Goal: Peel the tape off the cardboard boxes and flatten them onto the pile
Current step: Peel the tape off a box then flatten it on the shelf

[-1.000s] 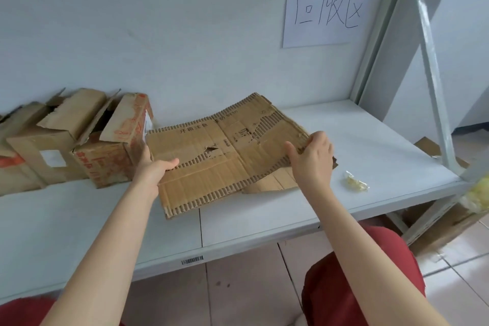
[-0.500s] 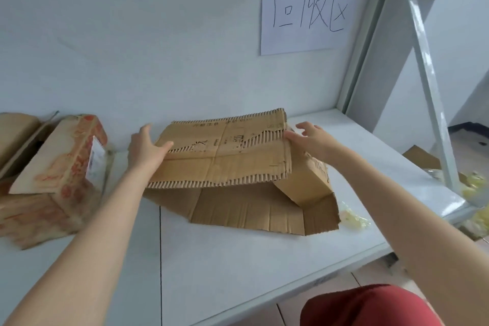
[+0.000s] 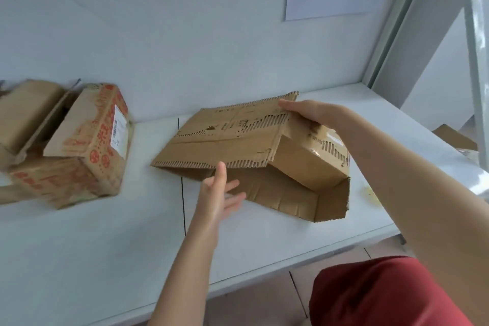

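On shelf (image 3: 105, 259), right grip (image 3: 309, 114) holds box (image 3: 225, 140) edge.

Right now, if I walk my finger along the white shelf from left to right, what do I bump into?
Plain brown cardboard box → brown cardboard box with orange print → half-flattened brown cardboard box → small yellowish scrap.

Left hand (image 3: 219, 193): off the carton's (image 3: 225, 140) left edge; now open, fingers spread, at the top panel's near edge.
Right hand (image 3: 304, 111): moved from the right edge to the far right corner, gripping it.
Carton: flat sheet a second ago; now folded over, right end gaping.
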